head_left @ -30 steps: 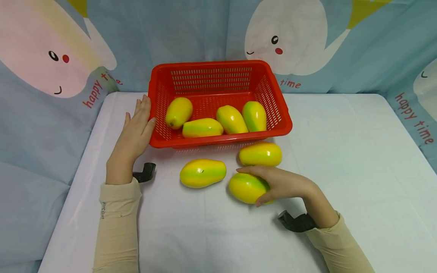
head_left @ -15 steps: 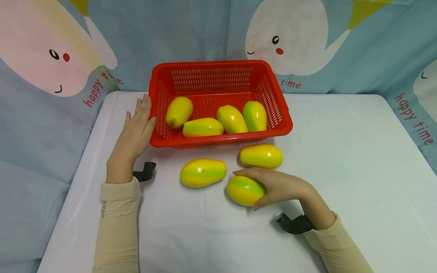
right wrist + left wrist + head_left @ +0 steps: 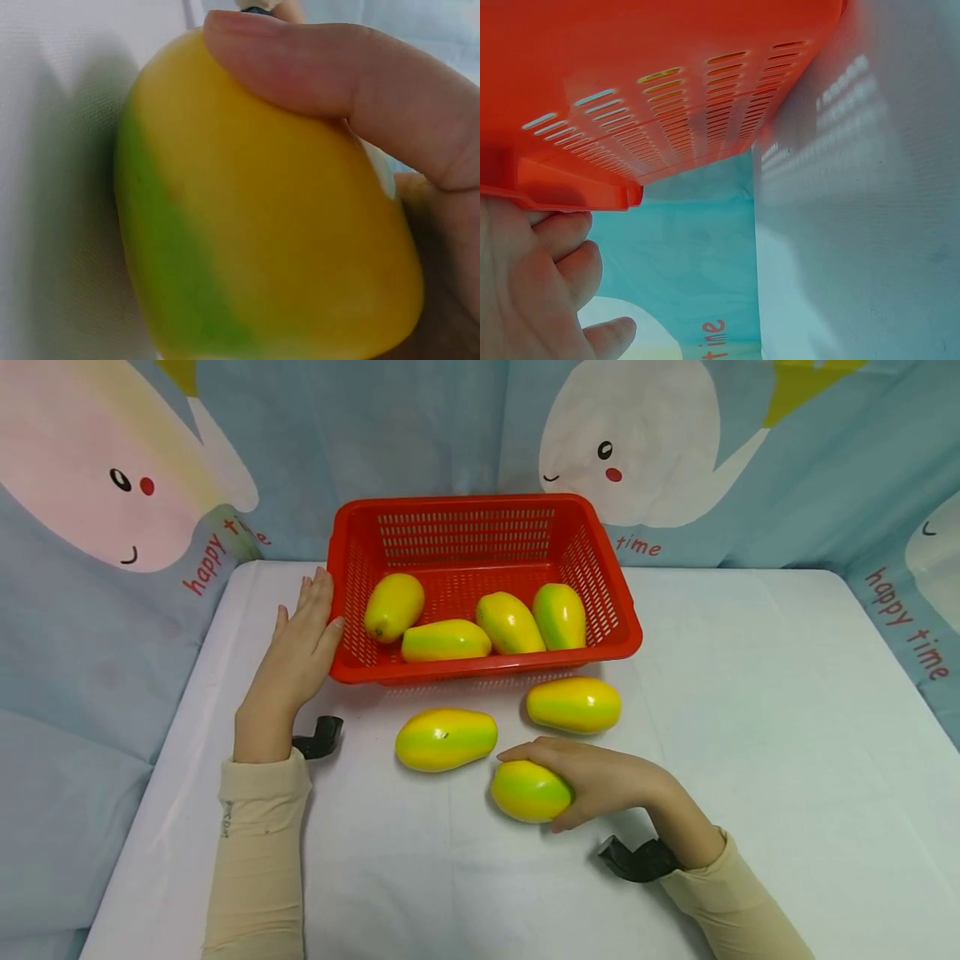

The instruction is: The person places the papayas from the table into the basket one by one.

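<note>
Right hand [image 3: 600, 777] has a grip on a yellow-green fruit [image 3: 527, 793], thumb on the near side and fingers on the far side, can't really tell if it's off the table [image 3: 750, 693] or not. Left hand [image 3: 296, 647] is relaxed, fingers pretty much straight, just touching the side of the red basket [image 3: 480, 670] right next to it. Four similar fruits [image 3: 446, 641] in there. Then there's a loose fruit [image 3: 573, 705] just beyond the right hand, and a second loose fruit [image 3: 445, 740] between the hands, closer to the right one.
</note>
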Demonstrator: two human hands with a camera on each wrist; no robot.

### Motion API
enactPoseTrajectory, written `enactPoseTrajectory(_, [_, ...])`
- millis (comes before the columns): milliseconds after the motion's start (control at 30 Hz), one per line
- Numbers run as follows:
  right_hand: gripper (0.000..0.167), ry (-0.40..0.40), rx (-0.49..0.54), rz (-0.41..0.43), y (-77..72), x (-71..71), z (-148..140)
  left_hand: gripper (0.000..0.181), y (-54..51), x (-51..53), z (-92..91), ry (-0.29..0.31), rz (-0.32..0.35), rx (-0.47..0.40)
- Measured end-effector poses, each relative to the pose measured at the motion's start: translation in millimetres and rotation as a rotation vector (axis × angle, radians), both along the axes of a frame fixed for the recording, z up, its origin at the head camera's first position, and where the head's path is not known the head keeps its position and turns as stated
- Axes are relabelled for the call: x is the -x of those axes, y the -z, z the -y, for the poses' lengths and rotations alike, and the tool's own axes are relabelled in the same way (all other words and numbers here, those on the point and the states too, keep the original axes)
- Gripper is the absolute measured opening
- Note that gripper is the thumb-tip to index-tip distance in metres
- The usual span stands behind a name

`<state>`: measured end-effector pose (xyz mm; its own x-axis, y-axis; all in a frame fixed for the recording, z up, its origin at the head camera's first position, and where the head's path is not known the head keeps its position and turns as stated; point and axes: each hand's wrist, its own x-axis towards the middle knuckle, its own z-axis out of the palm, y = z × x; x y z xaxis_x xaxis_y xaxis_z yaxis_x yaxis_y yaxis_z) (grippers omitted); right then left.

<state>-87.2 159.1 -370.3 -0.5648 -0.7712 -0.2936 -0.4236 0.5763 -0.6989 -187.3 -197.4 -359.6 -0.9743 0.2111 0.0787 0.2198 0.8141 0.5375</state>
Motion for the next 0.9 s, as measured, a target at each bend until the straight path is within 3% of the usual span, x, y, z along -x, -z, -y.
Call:
enactPoseTrajectory(400, [0.083,0.049,0.034,-0.059,-8.1,-2.6,-9,0.062,-0.2,1.2,-3.3,0.014,-0.005,0.0])
enactPoseTrajectory(633, [0.084,0.054,0.1,-0.08,-23.8,4.6,-15,0.062,0.5,-1.5,-0.9,0.006,-0.013,-0.01])
enactPoseTrajectory(900, [0.079,0.075,0.126,-0.162,-43.8,15.0,-16,0.061,0.1,-2.4,0.8,0.008,-0.012,-0.007])
